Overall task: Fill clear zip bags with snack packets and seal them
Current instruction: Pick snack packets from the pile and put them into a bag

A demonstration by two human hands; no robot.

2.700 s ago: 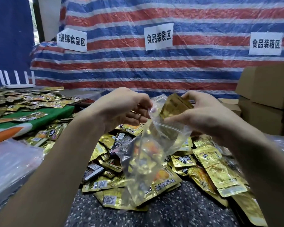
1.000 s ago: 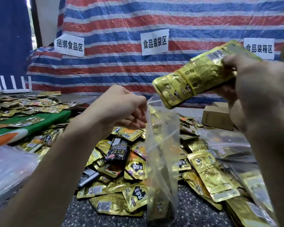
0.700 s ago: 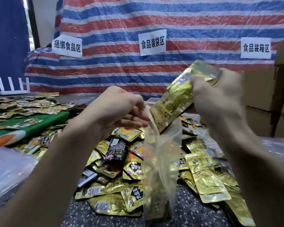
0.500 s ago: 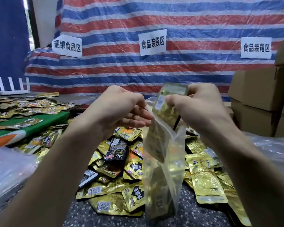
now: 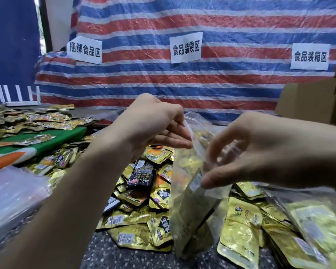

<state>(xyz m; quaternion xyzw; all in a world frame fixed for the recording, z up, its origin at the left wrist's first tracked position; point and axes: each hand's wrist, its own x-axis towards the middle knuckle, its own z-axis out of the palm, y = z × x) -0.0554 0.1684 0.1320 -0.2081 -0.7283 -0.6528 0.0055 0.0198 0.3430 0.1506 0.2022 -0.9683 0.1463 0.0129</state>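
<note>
Head view: the clear zip bag (image 5: 190,214) hangs between the two hands, long axis straight up and down. Its mouth points up at finger level and its bottom sits just over the table (image 5: 109,255). The left hand (image 5: 153,129) pinches the bag's top left edge with curled fingers. The right hand (image 5: 260,152) is at the mouth with its fingers spread and blurry and its thumb on the bag's side, so I honestly can't tell if it's gripping. Gold snack packets (image 5: 184,166) stand stacked inside the bag. A loose pile of packets (image 5: 142,193) lies below the left hand.
</note>
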